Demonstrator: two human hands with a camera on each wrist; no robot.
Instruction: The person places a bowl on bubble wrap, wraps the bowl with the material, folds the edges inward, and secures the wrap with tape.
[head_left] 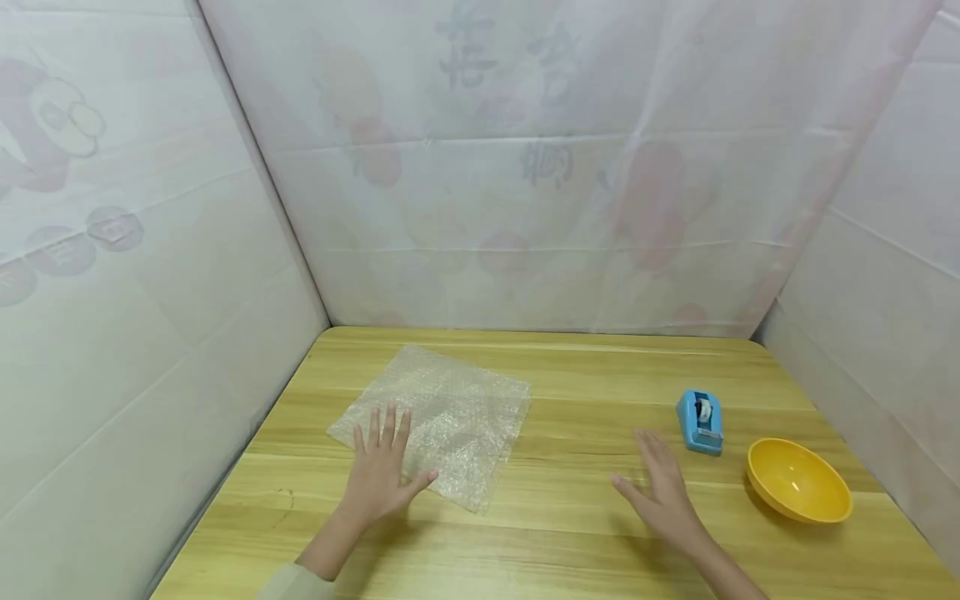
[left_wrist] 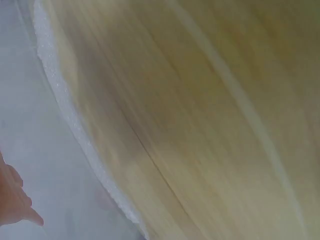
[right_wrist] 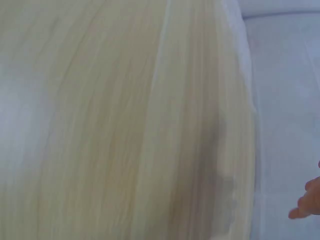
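Your left hand [head_left: 379,483] is spread and grips nothing, its fingertips over the near edge of the bubble wrap sheet [head_left: 461,417] lying flat ahead and to its right; you can't tell if they touch, but a dragging palm could skid or crease such light film. Your right hand [head_left: 663,493], thumb apart and holding nothing, has the blue tape dispenser [head_left: 701,437] ahead-right and the yellow bowl [head_left: 799,483] farther right, so a wide outward sweep could knock either.

Wooden table [head_left: 570,533], bubble wrap [head_left: 465,417], blue tape dispenser [head_left: 702,427], yellow bowl [head_left: 799,482]
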